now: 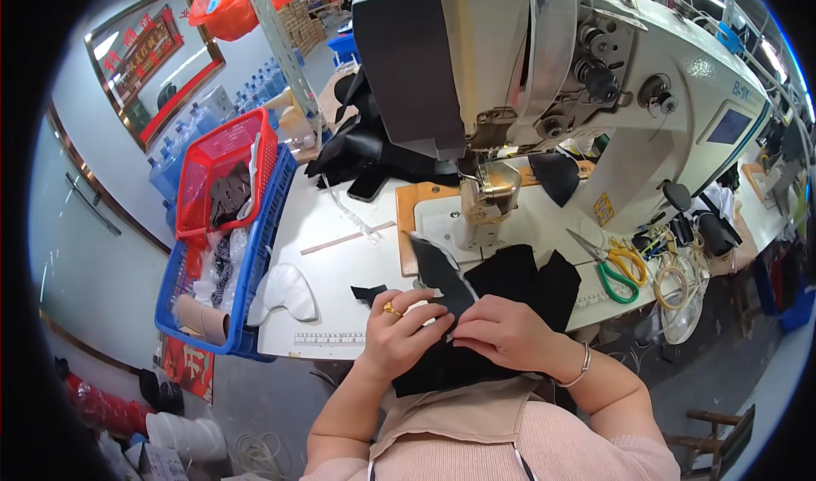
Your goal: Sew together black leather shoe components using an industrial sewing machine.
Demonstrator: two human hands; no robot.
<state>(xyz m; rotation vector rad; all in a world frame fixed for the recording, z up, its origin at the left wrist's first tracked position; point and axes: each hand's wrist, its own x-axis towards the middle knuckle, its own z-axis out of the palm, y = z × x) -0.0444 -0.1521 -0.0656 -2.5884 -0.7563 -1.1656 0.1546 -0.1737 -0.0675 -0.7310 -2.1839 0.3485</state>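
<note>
Both my hands meet over the near edge of the white table, in front of a large sewing machine [489, 200]. Between them is a dark grey fabric piece [444, 273] with a pale edge, its pointed end reaching toward the machine's base. My left hand [401, 328] pinches its near left side. Fingertips of my right hand [501, 332] grip the right edge close by. Under and behind them spreads black fabric [531, 281], partly hanging off the table toward my lap. A small black scrap [369, 294] lies just left of my left hand.
Green- and yellow-handled scissors [616, 268] lie at right beside tape rolls [671, 285]. At left stand a red basket [219, 162] and a blue crate [174, 298]. A white shaped piece [285, 294], a phone [368, 183] and black material [365, 149] rest on the table.
</note>
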